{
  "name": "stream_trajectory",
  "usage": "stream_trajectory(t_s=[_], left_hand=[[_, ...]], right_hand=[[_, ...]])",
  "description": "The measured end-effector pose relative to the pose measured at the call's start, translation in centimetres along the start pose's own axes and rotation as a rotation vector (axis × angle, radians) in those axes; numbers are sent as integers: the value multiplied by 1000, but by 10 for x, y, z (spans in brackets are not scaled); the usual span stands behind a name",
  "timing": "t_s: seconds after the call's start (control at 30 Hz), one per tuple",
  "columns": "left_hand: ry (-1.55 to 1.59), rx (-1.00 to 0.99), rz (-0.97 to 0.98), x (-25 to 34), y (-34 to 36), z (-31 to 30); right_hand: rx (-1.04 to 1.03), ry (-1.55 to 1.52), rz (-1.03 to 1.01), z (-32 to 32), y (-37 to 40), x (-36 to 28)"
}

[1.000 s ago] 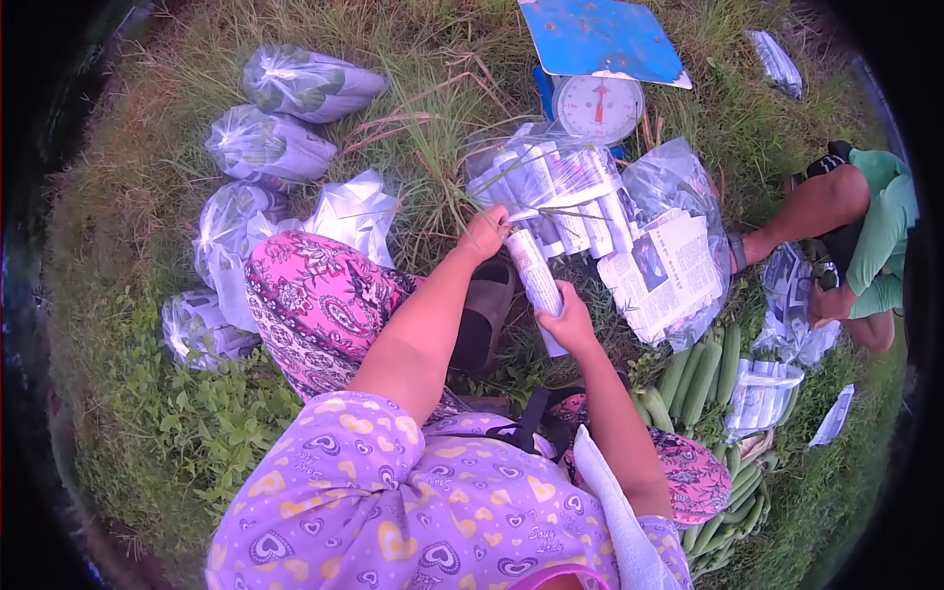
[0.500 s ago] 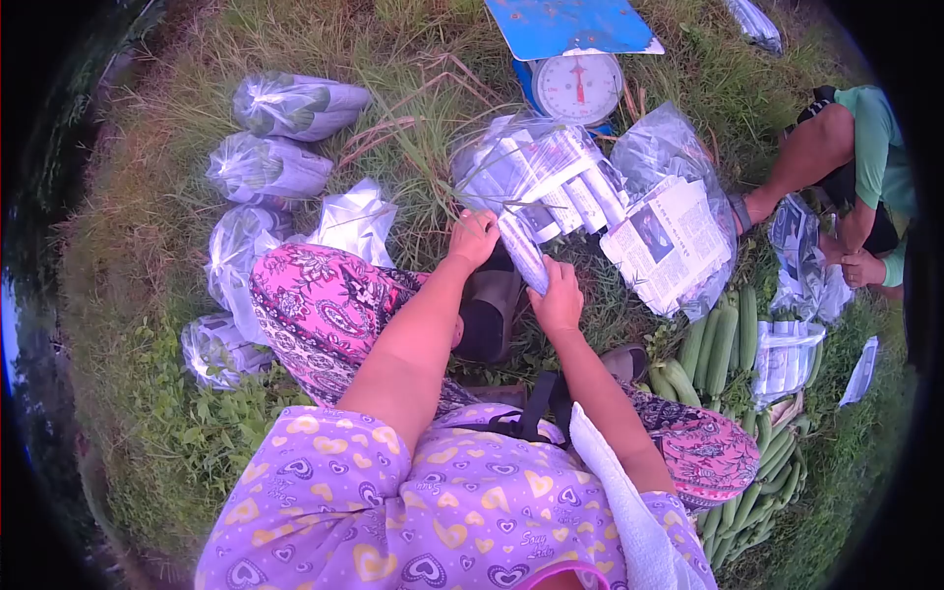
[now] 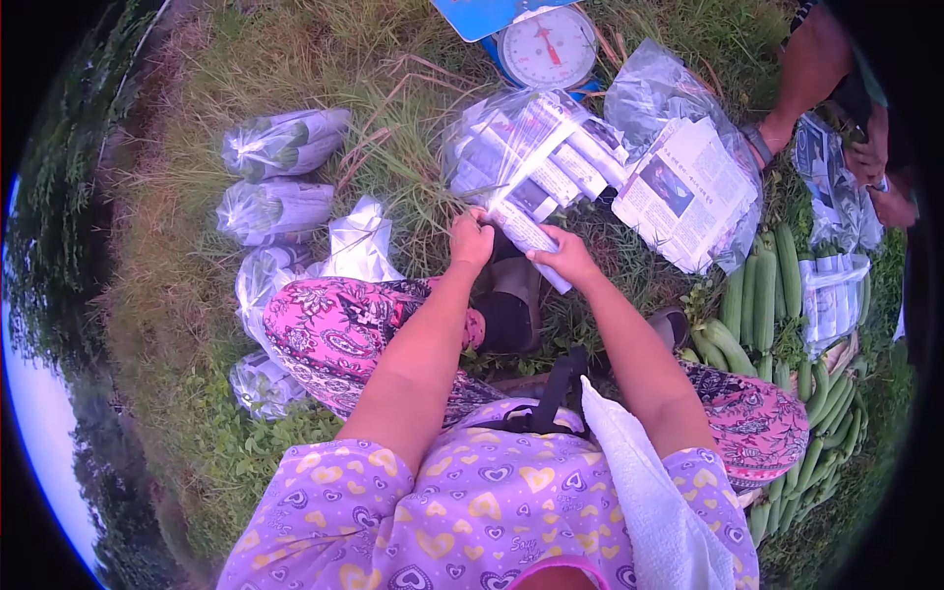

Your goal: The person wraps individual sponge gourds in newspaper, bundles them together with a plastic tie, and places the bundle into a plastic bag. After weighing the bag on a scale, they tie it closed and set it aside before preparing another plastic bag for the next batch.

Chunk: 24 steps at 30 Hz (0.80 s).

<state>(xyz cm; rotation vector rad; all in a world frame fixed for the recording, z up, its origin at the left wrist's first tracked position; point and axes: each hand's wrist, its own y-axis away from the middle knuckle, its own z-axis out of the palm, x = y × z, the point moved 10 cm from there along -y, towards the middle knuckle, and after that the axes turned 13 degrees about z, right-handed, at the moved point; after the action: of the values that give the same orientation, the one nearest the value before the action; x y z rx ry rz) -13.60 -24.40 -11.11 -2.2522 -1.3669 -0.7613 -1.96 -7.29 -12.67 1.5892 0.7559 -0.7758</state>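
My left hand (image 3: 471,239) pinches the edge of a clear plastic bag (image 3: 470,128) at its near corner. The bag lies on the grass and holds several newspaper-wrapped rolls. My right hand (image 3: 565,258) grips the near end of one newspaper-wrapped roll (image 3: 523,232), which slants out of the bag's mouth between my hands. What is inside that roll is hidden. Right of the bag, printed newspaper sheets (image 3: 683,195) lie on another plastic bag (image 3: 657,90).
A dial scale (image 3: 547,49) stands beyond the bag. Filled plastic bags (image 3: 285,143) line the left side. Long green vegetables (image 3: 764,295) lie at the right, near wrapped rolls (image 3: 834,295). Another person's hands (image 3: 878,177) hold plastic and newspaper at the far right.
The view has shifted, so the scale sits higher and the vegetables farther right. The roll's near end now points down and right, with my right hand on its upper right side.
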Motion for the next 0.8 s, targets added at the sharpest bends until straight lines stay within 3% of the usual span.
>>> stream_trajectory(t_s=[0.1,0.2,0.27,0.33,0.5,0.6,0.73,0.8], left_hand=[[9,24,-83,-11,1,0],[44,26,-113,-21,0,2],[13,10,-97,-3,-11,-12],[-113,43,20,34,-17,-31],[-215,143,366,91,-42,-41],[-268,25,302,86,-51,-25],[-391,6,327,98,-50,-22],[-370,13,242,93,-52,-23]], right_hand=[[-264,-403,227,35,-16,15],[-212,-358,255,38,-18,23],[-55,-223,218,25,-16,34],[100,-83,172,4,-8,47],[190,95,175,-11,46,28],[366,209,25,-4,46,15],[313,139,83,-2,47,15],[312,141,36,-4,46,13]])
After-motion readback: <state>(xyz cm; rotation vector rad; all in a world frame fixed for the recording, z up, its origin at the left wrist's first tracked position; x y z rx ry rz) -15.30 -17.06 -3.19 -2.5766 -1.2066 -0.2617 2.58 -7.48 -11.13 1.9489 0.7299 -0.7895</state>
